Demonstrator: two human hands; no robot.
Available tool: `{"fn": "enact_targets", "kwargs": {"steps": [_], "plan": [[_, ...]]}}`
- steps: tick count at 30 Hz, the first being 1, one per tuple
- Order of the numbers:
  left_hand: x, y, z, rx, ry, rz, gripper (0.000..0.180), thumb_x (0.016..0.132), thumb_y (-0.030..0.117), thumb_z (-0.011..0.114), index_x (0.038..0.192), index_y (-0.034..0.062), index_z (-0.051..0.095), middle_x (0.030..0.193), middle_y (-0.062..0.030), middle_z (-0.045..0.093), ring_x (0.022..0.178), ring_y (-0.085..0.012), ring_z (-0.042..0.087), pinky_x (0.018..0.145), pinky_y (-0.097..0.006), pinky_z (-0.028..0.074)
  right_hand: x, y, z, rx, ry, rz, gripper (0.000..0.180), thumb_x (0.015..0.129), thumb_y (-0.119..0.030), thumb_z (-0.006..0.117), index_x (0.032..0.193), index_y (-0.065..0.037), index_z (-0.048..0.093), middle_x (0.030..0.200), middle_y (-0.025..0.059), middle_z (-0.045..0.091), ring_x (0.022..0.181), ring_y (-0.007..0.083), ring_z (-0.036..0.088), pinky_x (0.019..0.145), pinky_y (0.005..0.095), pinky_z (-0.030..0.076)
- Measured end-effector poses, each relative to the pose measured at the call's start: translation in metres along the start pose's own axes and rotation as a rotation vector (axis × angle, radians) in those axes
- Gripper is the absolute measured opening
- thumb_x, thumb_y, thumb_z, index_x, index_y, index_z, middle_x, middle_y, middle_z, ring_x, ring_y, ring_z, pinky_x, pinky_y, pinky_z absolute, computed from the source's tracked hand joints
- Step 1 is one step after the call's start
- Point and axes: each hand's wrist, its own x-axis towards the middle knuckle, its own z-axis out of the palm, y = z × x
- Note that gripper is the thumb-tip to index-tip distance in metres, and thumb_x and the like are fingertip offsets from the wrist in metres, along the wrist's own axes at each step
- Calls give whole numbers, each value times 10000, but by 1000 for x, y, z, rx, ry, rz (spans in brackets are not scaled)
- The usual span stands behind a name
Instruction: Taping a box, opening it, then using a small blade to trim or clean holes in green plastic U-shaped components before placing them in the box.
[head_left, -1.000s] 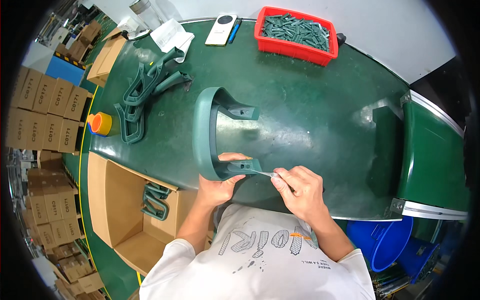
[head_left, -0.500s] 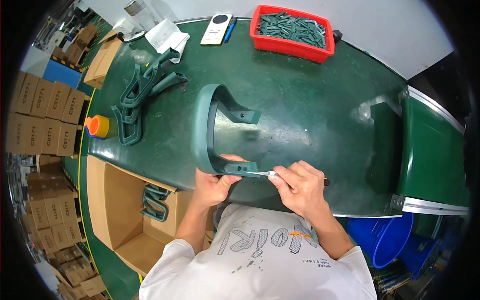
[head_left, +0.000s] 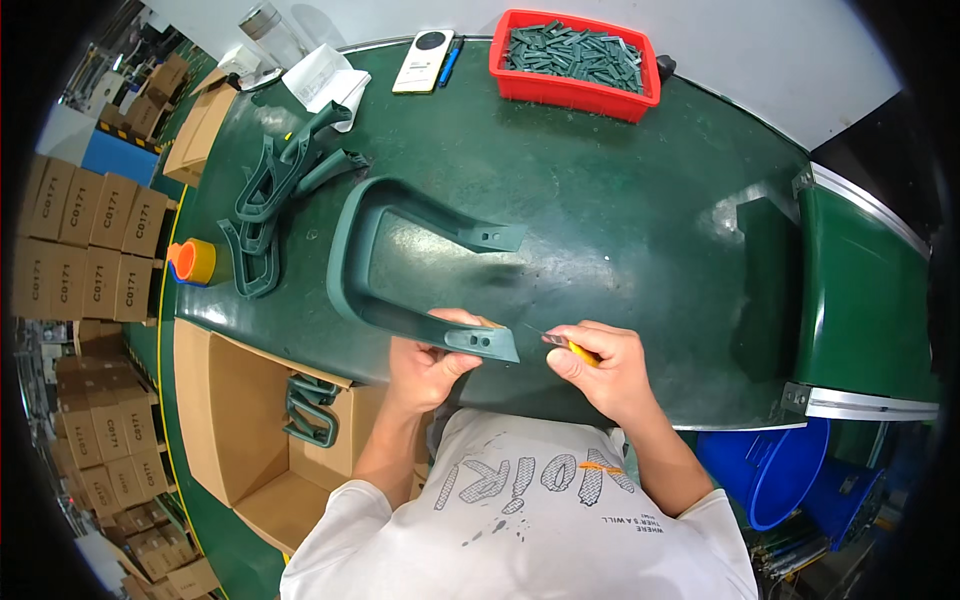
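One red bin [head_left: 574, 62], one orange tape roll [head_left: 192, 262], two hands.

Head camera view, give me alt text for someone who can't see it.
A person's left hand grips one arm of a green U-shaped plastic part on a green table, while the right hand holds a yellow-handled blade near its tip.
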Motion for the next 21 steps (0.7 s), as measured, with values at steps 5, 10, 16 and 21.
{"fn": "enact_targets", "kwargs": {"steps": [5,10,16,21], "plan": [[7,-12,-4,90,-75,121,345,720,136,792,975,-6,608,897,-119,644,761,-183,620,677,-274,497,-3,7,10,177,-21,67,255,866,-211,644,907,39,668,672,75,568,572,122,520,529,256,413],[3,-12,-3,-33,39,101,431,659,176,833,979,5,600,834,-105,636,700,-169,611,615,-260,495,-12,12,1,-15,-22,-102,200,855,-172,641,850,24,677,616,79,557,526,146,504,490,273,397],[5,-14,-5,-3,10,159,439,655,193,835,976,7,600,768,-84,626,688,-145,605,617,-263,502,-12,7,5,-19,-41,-196,156,833,-142,652,799,7,680,558,69,539,504,170,497,470,291,389],[5,-13,-2,-34,9,151,436,661,184,833,981,4,598,778,-84,626,685,-143,606,617,-258,500,-11,6,5,-22,-45,-207,144,828,-136,655,796,2,681,559,71,539,501,171,496,467,296,386]]}}
